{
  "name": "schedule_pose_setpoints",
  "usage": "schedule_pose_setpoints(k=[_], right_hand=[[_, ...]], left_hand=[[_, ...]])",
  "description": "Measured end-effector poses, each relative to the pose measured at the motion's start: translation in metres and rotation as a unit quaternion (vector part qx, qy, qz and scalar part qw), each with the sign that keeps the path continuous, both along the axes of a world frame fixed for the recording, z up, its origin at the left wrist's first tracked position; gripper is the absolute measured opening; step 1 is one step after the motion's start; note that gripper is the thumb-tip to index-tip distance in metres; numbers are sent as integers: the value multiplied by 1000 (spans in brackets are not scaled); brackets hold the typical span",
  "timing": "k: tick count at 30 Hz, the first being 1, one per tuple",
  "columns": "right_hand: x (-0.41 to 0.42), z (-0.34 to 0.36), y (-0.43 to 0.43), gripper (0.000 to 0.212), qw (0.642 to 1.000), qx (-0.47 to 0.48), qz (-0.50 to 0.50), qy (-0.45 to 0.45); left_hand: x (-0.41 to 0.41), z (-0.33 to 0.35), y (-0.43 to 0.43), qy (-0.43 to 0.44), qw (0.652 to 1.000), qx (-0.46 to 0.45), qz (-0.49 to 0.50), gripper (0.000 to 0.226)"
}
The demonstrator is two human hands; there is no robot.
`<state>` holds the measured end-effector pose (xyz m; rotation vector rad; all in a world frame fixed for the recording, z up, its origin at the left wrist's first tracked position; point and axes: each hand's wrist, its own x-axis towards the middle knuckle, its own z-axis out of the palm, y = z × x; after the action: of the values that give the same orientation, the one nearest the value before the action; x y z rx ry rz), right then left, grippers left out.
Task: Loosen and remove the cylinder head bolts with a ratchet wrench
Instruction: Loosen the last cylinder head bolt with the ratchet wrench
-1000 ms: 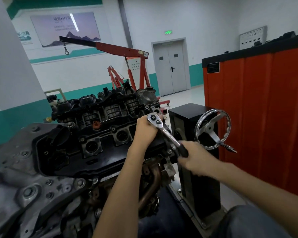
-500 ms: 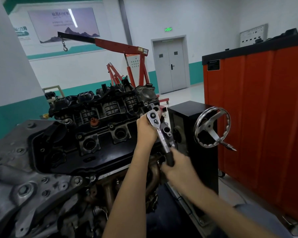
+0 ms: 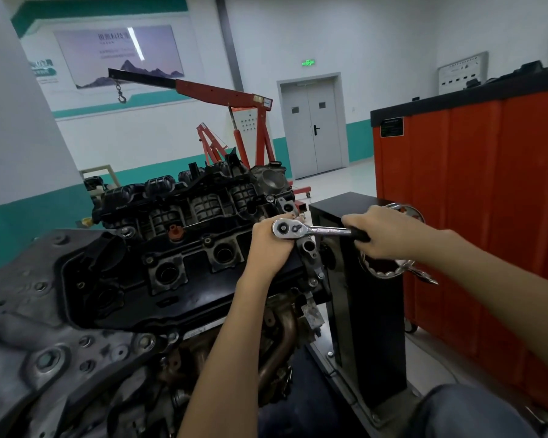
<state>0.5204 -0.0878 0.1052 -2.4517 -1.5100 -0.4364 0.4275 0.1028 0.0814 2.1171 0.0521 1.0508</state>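
In the head view the left hand (image 3: pixel 271 245) is closed round the ratchet wrench (image 3: pixel 317 229) just under its head, at the right end of the engine (image 3: pixel 171 263), and the right hand (image 3: pixel 385 232) grasps its black handle, which points to 3 o'clock, the long axis nearly level.

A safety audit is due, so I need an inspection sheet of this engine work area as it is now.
Surface: no bench; engine beside a black stand with a handwheel.
Job's things: ratchet wrench, head at the engine's top edge, handle roughly level.
Clutter: nothing seen.
Hands: left hand grips under the wrench head; right hand grips the handle.
Cables: nothing seen.
Surroundings: red cabinet on the right; engine hoist and grey door behind.
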Motion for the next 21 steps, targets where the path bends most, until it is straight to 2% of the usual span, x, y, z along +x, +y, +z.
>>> schedule_pose_setpoints(k=[2, 4, 6, 8, 9, 11, 13, 17, 19, 21], right_hand=[[-8, -11, 4, 20, 999, 32, -5, 34], [-32, -39, 8, 30, 983, 99, 10, 156], [-67, -74, 18, 25, 933, 192, 25, 302], [-105, -100, 38, 19, 860, 296, 21, 415], [-121, -106, 48, 18, 829, 333, 20, 449], [-137, -106, 62, 16, 801, 368, 28, 472], [-130, -100, 58, 19, 821, 354, 26, 448], [-76, -79, 14, 14, 917, 206, 5, 342], [-41, -55, -3, 19, 956, 134, 2, 260], [-11, -27, -7, 19, 984, 86, -7, 159]], left_hand=[[1, -1, 1, -24, 999, -30, 9, 58], [4, -4, 1, -40, 997, -62, 8, 56], [7, -7, -5, -55, 996, -63, 8, 56], [9, -8, -11, -60, 997, -35, 22, 57], [10, -6, -14, -63, 997, -27, 32, 58], [12, -1, -15, -62, 996, -28, 53, 59], [13, 1, -12, -53, 997, -24, 56, 59], [13, 1, -9, -8, 999, -2, 39, 63], [15, 2, -7, 19, 999, -4, 42, 60], [15, 5, -5, 42, 998, 5, 40, 46]])
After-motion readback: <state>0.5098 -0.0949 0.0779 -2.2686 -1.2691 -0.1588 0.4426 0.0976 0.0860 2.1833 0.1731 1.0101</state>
